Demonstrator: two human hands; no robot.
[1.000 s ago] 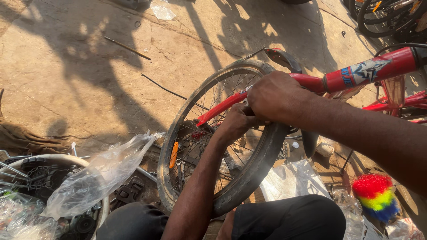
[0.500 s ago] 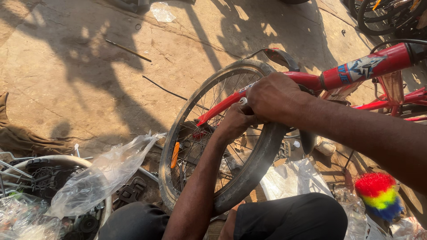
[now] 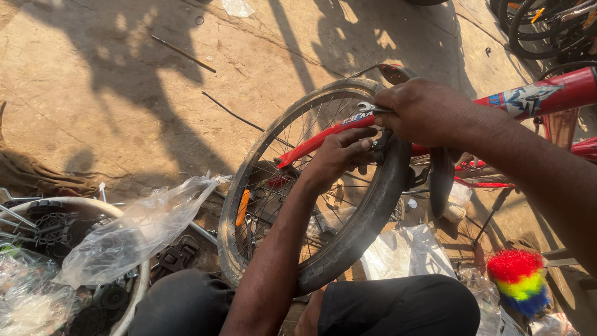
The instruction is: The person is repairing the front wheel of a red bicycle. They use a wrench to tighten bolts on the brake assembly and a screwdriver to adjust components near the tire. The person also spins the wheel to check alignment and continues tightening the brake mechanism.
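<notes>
Shifted slightly since the earlier frame: right hand (image 3: 429, 112) a touch further over the tyre, spanner (image 3: 368, 107) head now clear of the knuckles, wheel (image 3: 311, 186) otherwise as before. Wheel upright on the ground between the knees, held in the red fork (image 3: 323, 137) of a bike frame (image 3: 547, 93) lying to the right, likely so the axle area sits within easy reach of both hands. Right hand palm down over the top of the tyre, fingers curled shut round the spanner's shaft, its open jaw poking out to the left just above the fork blade. Left hand (image 3: 339, 155) reaching up from below through the spokes side, forearm near vertical, fingers closed on a small dark part by the fork end, probably steadying it against the spanner's turn; exact part too hidden to tell. Orange reflector (image 3: 241, 207) on the spokes lower left. Clear plastic bag (image 3: 137, 230) draped over a white basin (image 3: 134, 292) of dark parts at the left. Bright striped brush (image 3: 519, 280) on the ground to the right, well apart from both hands.
</notes>
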